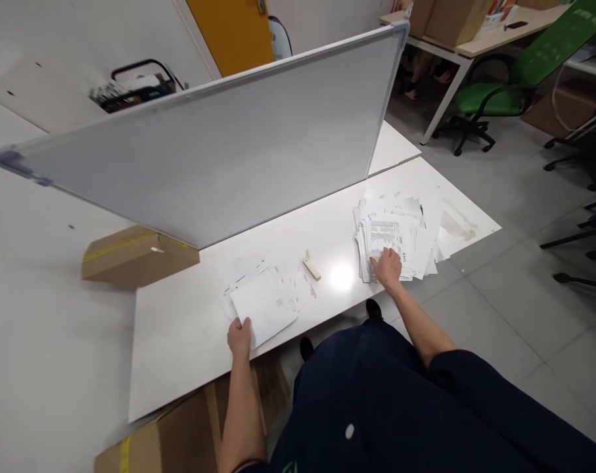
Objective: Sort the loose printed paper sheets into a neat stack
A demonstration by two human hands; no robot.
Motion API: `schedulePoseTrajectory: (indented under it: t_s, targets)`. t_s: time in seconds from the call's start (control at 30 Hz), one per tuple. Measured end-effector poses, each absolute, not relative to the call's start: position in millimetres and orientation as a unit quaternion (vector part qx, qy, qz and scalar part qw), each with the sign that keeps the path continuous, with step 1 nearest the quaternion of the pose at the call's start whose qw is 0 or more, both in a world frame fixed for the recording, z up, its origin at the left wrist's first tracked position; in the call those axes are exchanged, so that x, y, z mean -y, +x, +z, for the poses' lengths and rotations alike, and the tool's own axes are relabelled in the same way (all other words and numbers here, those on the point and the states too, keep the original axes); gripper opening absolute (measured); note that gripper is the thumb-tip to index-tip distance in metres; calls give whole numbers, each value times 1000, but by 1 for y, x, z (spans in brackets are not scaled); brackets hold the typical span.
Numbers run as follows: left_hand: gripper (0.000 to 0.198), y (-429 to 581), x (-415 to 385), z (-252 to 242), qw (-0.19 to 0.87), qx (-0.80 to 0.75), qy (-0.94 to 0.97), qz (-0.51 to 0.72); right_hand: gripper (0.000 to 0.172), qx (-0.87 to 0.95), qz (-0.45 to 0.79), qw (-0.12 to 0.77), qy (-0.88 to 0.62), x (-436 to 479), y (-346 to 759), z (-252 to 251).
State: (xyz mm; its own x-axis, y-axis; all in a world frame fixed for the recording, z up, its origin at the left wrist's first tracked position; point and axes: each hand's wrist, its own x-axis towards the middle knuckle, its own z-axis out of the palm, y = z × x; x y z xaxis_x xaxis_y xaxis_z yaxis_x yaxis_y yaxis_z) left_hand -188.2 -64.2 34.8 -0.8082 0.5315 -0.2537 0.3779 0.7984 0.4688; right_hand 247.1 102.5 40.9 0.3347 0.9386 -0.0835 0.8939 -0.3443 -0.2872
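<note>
My left hand [239, 336] grips the near left corner of a white sheet of paper [263, 305], thumb on top and fingers at the edge. That sheet lies over a loose stack whose edges stick out behind it. Over on the right, my right hand [388, 266] rests with fingers spread on a messy pile of printed papers [384, 233]. Its top sheet carries a printed table and text. Between the two stacks lies a small cream-coloured block [311, 268], which I cannot identify further.
A large whiteboard [238, 144] stands on the white table [179, 341] behind the papers. Cardboard boxes sit at the left, one behind the table [135, 256] and one below it [179, 433]. A green office chair [495, 98] and another desk [539, 20] are at the right rear.
</note>
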Motion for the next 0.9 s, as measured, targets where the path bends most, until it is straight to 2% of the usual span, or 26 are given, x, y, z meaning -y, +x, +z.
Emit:
schedulePoseTrajectory:
  t_s: [0.1,0.17,0.4,0.63,0.7,0.77,0.9]
  targets:
    - [68,-174,61,42,157,-953,226,127,78,545,105,60,-829,-110,250,27]
    - [68,-159,59,46,138,-953,234,137,82,540,115,43,-833,-112,249,20]
    - [59,-115,53,50,118,-917,318,211,48,587,96,60,-802,-103,245,19]
    - [52,-88,38,63,146,-859,392,295,34,580,131,90,-799,-104,248,46]
    - [49,-74,33,67,195,-828,401,341,34,575,157,111,-795,-105,248,57]
    - [46,-57,26,70,291,-789,381,385,32,572,196,159,-780,-104,245,68]
    - [49,-20,12,75,528,-689,252,428,26,520,361,326,-702,-94,226,91]
